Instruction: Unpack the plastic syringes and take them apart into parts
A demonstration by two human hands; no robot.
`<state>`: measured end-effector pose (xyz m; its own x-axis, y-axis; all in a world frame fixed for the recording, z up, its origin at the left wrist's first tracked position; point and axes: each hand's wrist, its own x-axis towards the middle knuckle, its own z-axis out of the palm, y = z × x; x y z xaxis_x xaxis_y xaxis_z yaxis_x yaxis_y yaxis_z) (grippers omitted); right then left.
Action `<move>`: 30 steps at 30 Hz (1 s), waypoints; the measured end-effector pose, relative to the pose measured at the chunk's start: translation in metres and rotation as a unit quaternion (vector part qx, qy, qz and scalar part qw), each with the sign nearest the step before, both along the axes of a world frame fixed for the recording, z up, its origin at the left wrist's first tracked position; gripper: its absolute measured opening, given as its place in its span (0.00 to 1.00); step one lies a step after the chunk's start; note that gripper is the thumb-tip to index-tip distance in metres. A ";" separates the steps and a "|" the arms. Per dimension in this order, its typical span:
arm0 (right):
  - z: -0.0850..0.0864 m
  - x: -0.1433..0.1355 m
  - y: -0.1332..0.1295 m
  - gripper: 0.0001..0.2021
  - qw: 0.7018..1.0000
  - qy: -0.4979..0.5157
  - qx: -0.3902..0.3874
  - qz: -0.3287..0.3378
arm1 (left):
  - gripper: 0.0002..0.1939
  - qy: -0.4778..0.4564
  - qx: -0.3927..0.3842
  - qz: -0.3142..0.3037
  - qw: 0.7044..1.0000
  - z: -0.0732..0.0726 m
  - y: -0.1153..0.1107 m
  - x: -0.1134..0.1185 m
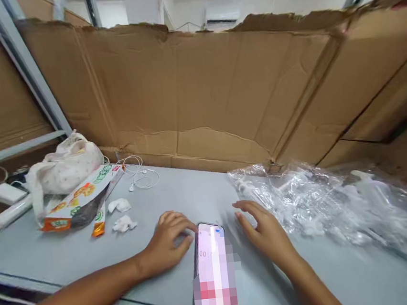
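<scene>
A smartphone [210, 248] lies face up on the grey table, its screen lit with digits; the lower part is blurred out by blocks. My left hand [170, 239] rests just left of the phone, fingers apart, the index fingertip close to its upper left edge. Whether that finger touches the phone I cannot tell. To the right of the phone, my right hand [263, 230] hovers over or rests on the table with thumb and fingers spread and nothing between them. Near its right side lies a heap of clear plastic bags [323, 198] with whitish items inside.
At the left are a white cloth bag [70, 165], a printed snack package [82, 200], a small orange-ended packet [98, 225], crumpled tissues [124, 222] and white wired earphones [144, 177]. A white charger [8, 194] sits farther left. Cardboard walls [183, 87] enclose the grey table [181, 188].
</scene>
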<state>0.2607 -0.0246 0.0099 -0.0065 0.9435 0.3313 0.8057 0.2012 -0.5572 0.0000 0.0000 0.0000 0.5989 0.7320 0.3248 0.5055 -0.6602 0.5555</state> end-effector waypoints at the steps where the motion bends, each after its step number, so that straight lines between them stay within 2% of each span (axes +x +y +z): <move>1: 0.001 -0.001 0.000 0.15 1.000 0.000 -0.002 0.004 | 0.09 0.002 -0.002 0.002 1.000 0.000 0.001 0.000; 18: 0.002 0.000 0.001 0.15 0.999 -0.044 0.001 -0.019 | 0.08 0.015 -0.019 -0.016 1.000 0.001 0.006 -0.002; 24: -0.003 0.011 0.005 0.18 0.979 -0.152 0.071 -0.115 | 0.08 0.018 -0.016 -0.014 1.000 0.000 0.005 -0.002; 27: -0.002 0.019 0.008 0.20 0.949 -0.237 0.082 -0.193 | 0.08 0.019 -0.014 -0.015 1.000 -0.001 0.005 -0.002; 30: -0.002 0.030 0.010 0.27 0.911 -0.298 0.041 -0.282 | 0.08 0.022 -0.009 -0.014 1.000 -0.001 0.005 -0.003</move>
<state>0.2908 -0.0143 0.0079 0.2700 0.8248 0.4968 0.9482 -0.3176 0.0120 -0.0026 0.0052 -0.0008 0.6332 0.7199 0.2843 0.5107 -0.6645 0.5455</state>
